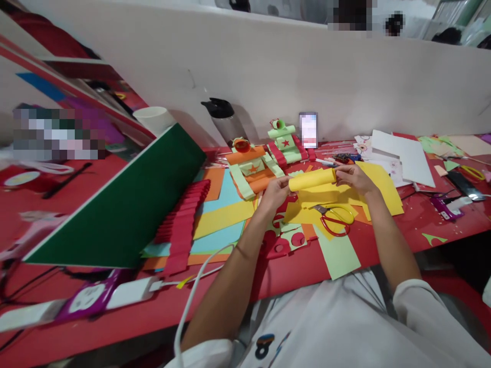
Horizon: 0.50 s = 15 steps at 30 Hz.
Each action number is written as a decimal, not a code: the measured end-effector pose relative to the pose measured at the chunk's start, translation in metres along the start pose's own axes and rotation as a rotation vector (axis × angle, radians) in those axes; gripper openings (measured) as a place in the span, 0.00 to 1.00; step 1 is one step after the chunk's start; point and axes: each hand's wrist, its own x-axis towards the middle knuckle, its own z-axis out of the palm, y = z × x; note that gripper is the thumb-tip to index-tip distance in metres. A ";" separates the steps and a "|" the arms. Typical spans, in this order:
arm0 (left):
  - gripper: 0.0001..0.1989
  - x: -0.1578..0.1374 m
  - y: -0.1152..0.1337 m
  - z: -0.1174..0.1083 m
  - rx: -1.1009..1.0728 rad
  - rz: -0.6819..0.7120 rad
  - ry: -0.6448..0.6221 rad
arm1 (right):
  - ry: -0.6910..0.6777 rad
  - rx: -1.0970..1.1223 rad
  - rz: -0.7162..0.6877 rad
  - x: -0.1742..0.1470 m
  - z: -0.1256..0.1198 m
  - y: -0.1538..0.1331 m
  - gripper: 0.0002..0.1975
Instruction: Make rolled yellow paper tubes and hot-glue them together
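Note:
A rolled tube of yellow paper (312, 180) is held level above the table between my two hands. My left hand (277, 191) pinches its left end, and my right hand (352, 177) grips the right end. Beneath the tube lie yellow paper sheets (379, 189). Scissors with red and yellow handles (337, 219) rest on them, blades toward the left. Beyond my left hand stands an orange and green paper figure with a star (251, 168). Behind it is a green and red paper figure (284, 143).
A dark green board (126, 204) leans at the left, near a grey bottle with a black lid (228, 122). A phone (309, 130) props against the white partition (249, 66). Coloured paper, red cut-outs (282, 245) and a white cable (192, 296) lie on the red table (153, 319).

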 end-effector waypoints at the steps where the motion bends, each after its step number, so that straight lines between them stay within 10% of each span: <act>1: 0.20 0.000 0.000 0.000 0.007 -0.001 -0.004 | 0.007 -0.014 -0.004 0.000 0.000 -0.001 0.26; 15: 0.22 0.001 -0.005 -0.004 0.040 0.021 -0.007 | 0.072 -0.137 -0.017 0.001 0.003 -0.005 0.19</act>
